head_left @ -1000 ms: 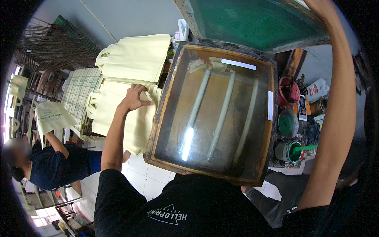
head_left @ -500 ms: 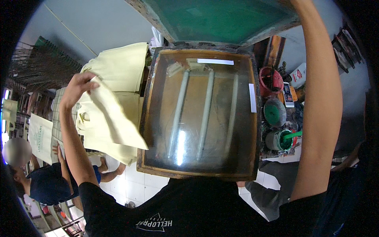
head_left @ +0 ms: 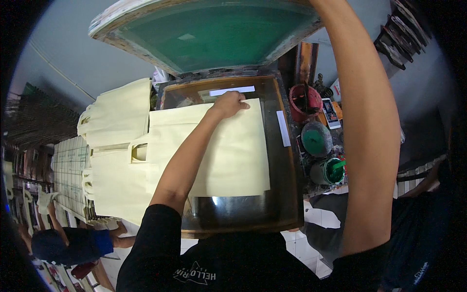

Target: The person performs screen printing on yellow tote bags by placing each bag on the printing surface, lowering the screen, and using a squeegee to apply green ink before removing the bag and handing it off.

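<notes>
My left hand pinches the far edge of a flat cream tote bag, near its right corner. The bag lies across the glass-topped printing table, its die-cut handle pointing left, over the table's left side. White tape strips mark the glass beyond and to the right of the bag. A raised screen frame with green mesh leans up over the far side. My right forearm reaches up to that frame's right end; the right hand itself lies beyond the upper edge of view.
Stacks of cream bags sit at the left. On the right are a pink bucket, a phone, a bowl of green ink and an ink tub. A co-worker stands by a wire rack at lower left.
My left hand has carried the bag rightward from the stack and laid it over the glass. The view has shifted, and my right arm still reaches up to the raised screen.
</notes>
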Available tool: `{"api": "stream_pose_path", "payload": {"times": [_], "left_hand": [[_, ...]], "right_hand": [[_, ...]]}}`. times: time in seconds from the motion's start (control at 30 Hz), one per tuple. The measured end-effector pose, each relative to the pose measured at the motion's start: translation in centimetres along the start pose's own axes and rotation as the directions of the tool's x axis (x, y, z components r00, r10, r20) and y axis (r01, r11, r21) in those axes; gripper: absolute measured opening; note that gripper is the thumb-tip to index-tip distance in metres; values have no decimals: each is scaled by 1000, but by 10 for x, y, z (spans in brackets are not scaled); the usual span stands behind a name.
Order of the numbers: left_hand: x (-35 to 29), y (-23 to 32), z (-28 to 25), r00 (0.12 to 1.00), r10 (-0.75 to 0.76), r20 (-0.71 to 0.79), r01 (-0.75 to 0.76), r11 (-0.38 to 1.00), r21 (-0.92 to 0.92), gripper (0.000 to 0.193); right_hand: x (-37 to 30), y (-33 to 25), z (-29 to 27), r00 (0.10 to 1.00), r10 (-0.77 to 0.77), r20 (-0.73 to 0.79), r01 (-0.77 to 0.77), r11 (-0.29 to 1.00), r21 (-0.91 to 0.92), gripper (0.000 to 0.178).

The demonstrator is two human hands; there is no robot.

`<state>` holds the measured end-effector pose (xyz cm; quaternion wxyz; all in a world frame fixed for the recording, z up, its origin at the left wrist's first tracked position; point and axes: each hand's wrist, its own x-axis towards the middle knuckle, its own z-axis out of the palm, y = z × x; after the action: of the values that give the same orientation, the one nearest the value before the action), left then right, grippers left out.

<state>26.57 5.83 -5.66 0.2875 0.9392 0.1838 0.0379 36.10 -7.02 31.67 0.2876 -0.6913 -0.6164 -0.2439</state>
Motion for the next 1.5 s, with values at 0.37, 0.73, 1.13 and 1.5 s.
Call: {"api": "stream_pose_path", "payload": {"times": [0.37,0.73,1.13,1.5], "left_hand": [[-22,58,39,976,65,-208,-30,986,164,73],[-3,71,67,997,-62,-48,75,941,330,88],[-3,84,67,987,-153,-41,158,950,269,90],[-3,110,56,908,-418,8,405,884,236,98]], "right_hand": [[11,12,9,993,-85,-88,83,996,-25,50],[9,12,7,994,-82,-67,80,996,-37,45],[-1,-6,1,999,52,3,-52,998,43,41],[1,5,3,999,-37,-8,37,999,34,41]]}}
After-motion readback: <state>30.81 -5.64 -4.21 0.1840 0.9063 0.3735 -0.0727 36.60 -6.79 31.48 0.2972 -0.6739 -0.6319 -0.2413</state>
